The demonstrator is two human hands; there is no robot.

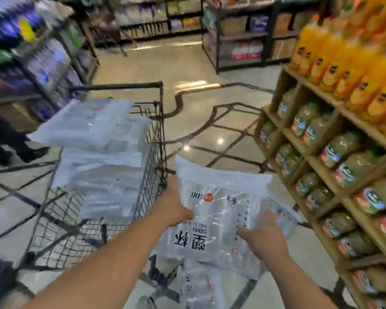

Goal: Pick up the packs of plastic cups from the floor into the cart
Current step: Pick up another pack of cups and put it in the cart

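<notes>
Head view: left hand and right hand both gripped one clear pack of cups by its edges, thumbs on top, just right of the wire cart. Stacked packs filled the cart. Another pack, blurry, seemingly lay on the floor below.

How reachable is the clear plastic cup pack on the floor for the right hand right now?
Probably not yet: the clear plastic floor pack lies partly under another clear printed pack that the right hand and left hand both grip.
</notes>
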